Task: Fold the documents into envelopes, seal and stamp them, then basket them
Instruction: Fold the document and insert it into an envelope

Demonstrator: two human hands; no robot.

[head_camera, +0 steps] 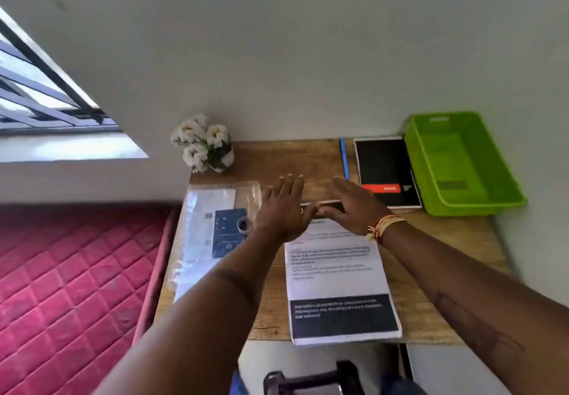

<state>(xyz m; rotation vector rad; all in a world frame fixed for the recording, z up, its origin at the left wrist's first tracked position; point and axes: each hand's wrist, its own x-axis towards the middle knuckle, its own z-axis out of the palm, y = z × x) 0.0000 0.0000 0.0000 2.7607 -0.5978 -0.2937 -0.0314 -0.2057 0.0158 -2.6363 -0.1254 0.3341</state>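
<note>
Wooden counter (437,240) against a pale wall carries the white printed document stack (338,274), its long axis running away from the person. Left hand (284,210) and right hand (351,207) hover flat, fingers straight, gripping nothing, over its far edge. A careless fold could skew; the stack's near end overhangs and might slide off.

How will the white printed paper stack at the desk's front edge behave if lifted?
The white printed paper stack is probably floppy, since its sheets look thin. It already overhangs the wooden desk, so a push might slide it off.
</note>
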